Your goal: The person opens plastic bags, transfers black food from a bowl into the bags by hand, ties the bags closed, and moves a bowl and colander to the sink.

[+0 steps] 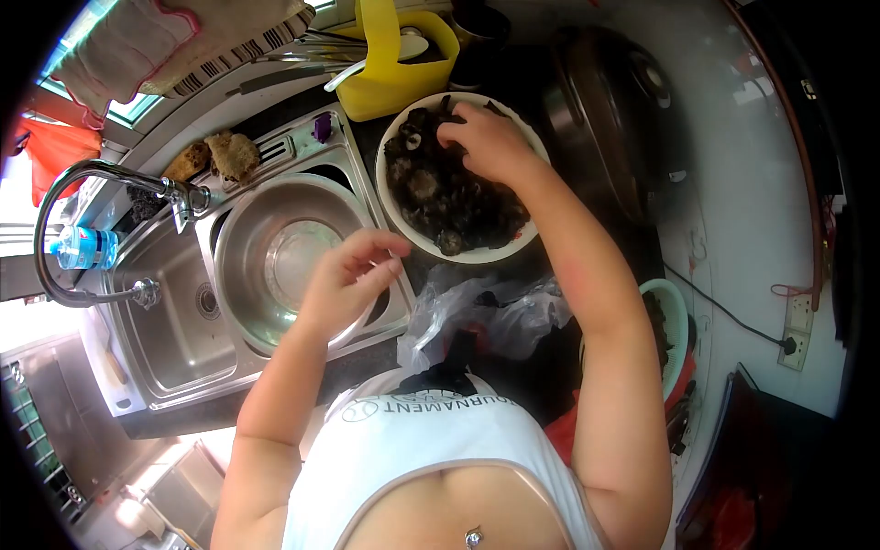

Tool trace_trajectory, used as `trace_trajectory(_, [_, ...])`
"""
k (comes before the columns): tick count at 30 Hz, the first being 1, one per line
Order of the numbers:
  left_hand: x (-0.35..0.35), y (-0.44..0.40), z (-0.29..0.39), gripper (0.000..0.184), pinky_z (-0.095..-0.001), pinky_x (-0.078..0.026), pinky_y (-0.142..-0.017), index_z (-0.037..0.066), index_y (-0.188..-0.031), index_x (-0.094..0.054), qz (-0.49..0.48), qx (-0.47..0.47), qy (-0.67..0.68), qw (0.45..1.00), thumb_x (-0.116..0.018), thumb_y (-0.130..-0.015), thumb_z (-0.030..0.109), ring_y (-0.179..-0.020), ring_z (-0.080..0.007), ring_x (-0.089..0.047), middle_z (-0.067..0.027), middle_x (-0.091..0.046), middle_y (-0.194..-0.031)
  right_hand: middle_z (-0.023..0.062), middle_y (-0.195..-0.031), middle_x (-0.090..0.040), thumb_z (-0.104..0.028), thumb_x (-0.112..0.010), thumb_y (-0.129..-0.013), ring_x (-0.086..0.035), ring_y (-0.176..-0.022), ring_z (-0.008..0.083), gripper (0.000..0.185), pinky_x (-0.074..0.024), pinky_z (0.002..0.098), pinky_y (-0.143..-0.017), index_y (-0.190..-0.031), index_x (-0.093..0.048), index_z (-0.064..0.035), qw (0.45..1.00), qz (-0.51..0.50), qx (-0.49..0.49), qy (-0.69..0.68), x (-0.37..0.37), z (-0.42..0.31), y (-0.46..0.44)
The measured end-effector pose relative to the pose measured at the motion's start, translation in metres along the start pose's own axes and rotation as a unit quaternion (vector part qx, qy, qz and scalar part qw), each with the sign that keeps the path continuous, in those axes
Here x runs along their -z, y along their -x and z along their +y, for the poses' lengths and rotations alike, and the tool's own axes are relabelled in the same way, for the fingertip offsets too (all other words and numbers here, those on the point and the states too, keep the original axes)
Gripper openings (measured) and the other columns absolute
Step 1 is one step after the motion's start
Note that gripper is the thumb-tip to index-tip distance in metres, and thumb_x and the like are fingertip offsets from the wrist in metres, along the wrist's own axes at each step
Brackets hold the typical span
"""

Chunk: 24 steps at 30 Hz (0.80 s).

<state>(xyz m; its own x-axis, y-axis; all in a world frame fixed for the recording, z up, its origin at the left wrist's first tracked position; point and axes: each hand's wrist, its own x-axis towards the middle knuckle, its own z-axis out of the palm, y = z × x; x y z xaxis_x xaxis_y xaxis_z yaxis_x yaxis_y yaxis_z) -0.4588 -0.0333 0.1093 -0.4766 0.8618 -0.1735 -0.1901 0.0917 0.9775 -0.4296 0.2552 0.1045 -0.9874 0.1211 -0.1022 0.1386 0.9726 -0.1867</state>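
My right hand (490,142) reaches over the far side of a white bowl (385,197) full of dark, wrinkled mushroom pieces (449,197). Its thumb and forefinger are apart, the tips at the dark pieces; I see nothing lifted between them. My left hand (353,275) hovers above the near right rim of a round steel basin (240,312), fingers loosely curled, a gap between thumb and forefinger, nothing in it. A crumpled clear plastic bag (486,307) lies between the bowl and my body.
The basin sits in the right bowl of a double sink (170,344) with a curved tap (101,170). A yellow holder (385,87) with utensils stands behind. A dark lidded appliance (610,119) and a pale green basket (678,339) are at right. Sponges (229,156) lie behind the sink.
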Motion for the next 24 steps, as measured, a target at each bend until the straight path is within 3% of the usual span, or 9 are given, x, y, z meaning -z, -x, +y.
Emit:
trace_trajectory(4, [-0.013, 0.020, 0.017, 0.028, -0.0260, -0.046, -0.077, 0.003, -0.108, -0.061, -0.054, -0.025, 0.039, 0.997, -0.067, -0.087, 0.021, -0.090, -0.0110, -0.058, -0.0025, -0.060, -0.104, 0.0059, -0.109, -0.053, -0.001, -0.065, -0.069, -0.058, -0.097, 0.0275, 0.032, -0.0481, 0.0375, -0.080, -0.096, -0.061, -0.0172, 0.995, 0.055, -0.023, -0.086, -0.009, 0.011, 0.015])
trace_trajectory(8, [-0.025, 0.031, 0.034, 0.048, -0.0296, -0.046, -0.072, 0.002, -0.103, -0.059, -0.078, -0.072, -0.114, 0.988, -0.078, -0.074, 0.034, -0.083, -0.0156, -0.058, -0.0049, -0.059, -0.092, 0.0063, -0.102, -0.053, 0.000, -0.065, -0.067, -0.058, -0.092, 0.0259, 0.032, -0.0473, 0.0349, -0.080, -0.096, -0.060, -0.0136, 0.979, 0.103, -0.040, -0.173, -0.019, 0.020, 0.022])
trace_trajectory(11, [-0.035, 0.036, 0.043, 0.045, -0.0301, -0.045, -0.070, 0.003, -0.098, -0.057, -0.088, -0.175, -0.324, 0.926, -0.079, -0.072, 0.032, -0.081, -0.0170, -0.058, -0.0068, -0.059, -0.089, 0.0059, -0.099, -0.053, 0.000, -0.065, -0.067, -0.059, -0.088, 0.0206, 0.031, -0.0495, 0.0319, -0.073, -0.095, -0.060, -0.0116, 0.959, 0.165, -0.042, -0.225, -0.006, 0.025, 0.031])
trace_trajectory(12, [-0.037, 0.038, 0.042, 0.041, -0.0311, -0.046, -0.069, 0.001, -0.095, -0.056, -0.078, -0.187, -0.350, 0.915, -0.077, -0.074, 0.028, -0.080, -0.0185, -0.058, -0.0092, -0.058, -0.085, 0.0040, -0.096, -0.054, 0.001, -0.066, -0.070, -0.059, -0.084, 0.0152, 0.030, -0.0521, 0.0279, -0.065, -0.096, -0.059, -0.0116, 0.906, 0.100, -0.125, -0.391, 0.002, 0.025, 0.037])
trace_trajectory(15, [-0.039, 0.045, 0.029, 0.030, -0.0304, -0.046, -0.073, 0.000, -0.093, -0.056, -0.067, -0.043, -0.179, 0.981, -0.071, -0.083, 0.024, -0.079, -0.0144, -0.057, -0.0054, -0.059, -0.082, 0.0043, -0.099, -0.057, 0.004, -0.064, -0.075, -0.062, -0.081, 0.0172, 0.026, -0.0550, 0.0270, -0.058, -0.096, -0.057, -0.0099, 0.781, 0.104, -0.162, -0.594, 0.013, 0.024, 0.054])
trace_trajectory(16, [-0.042, 0.048, 0.022, 0.022, -0.0277, -0.046, -0.070, 0.000, -0.105, -0.059, -0.068, 0.034, 0.035, 0.997, -0.063, -0.090, 0.016, -0.073, -0.0140, -0.057, -0.0049, -0.059, -0.078, 0.0043, -0.100, -0.058, 0.004, -0.064, -0.078, -0.064, -0.083, 0.0185, 0.026, -0.0573, 0.0280, -0.061, -0.099, -0.056, -0.0091, 0.740, 0.098, -0.167, -0.644, 0.019, 0.021, 0.063])
trace_trajectory(19, [-0.038, 0.049, 0.021, 0.030, -0.0240, -0.044, -0.064, 0.001, -0.121, -0.056, -0.092, 0.072, 0.237, 0.964, -0.059, -0.093, 0.013, -0.068, -0.0125, -0.056, -0.0050, -0.060, -0.078, 0.0055, -0.099, -0.059, 0.005, -0.065, -0.077, -0.065, -0.086, 0.0185, 0.031, -0.0583, 0.0293, -0.062, -0.102, -0.055, -0.0087, 0.625, 0.092, -0.122, -0.766, 0.040, -0.005, 0.096])
trace_trajectory(20, [-0.040, 0.051, 0.021, 0.044, -0.0228, -0.040, -0.058, 0.001, -0.133, -0.047, -0.091, 0.087, 0.219, 0.967, -0.057, -0.092, 0.010, -0.066, -0.0125, -0.055, -0.0057, -0.058, -0.075, 0.0058, -0.099, -0.059, 0.006, -0.065, -0.077, -0.065, -0.088, 0.0187, 0.031, -0.0590, 0.0307, -0.064, -0.102, -0.055, -0.0085, 0.614, 0.070, -0.083, -0.782, 0.047, -0.020, 0.108])
trace_trajectory(24, [-0.047, 0.057, 0.015, 0.055, -0.0210, -0.042, -0.059, 0.007, -0.141, -0.039, -0.123, 0.069, 0.226, 0.964, -0.055, -0.089, 0.007, -0.070, -0.0095, -0.056, -0.0033, -0.058, -0.080, 0.0069, -0.102, -0.058, 0.006, -0.067, -0.076, -0.064, -0.081, 0.0158, 0.032, -0.0585, 0.0301, -0.069, -0.102, -0.054, -0.0075, 0.620, 0.034, 0.050, -0.782, 0.051, -0.087, 0.156])
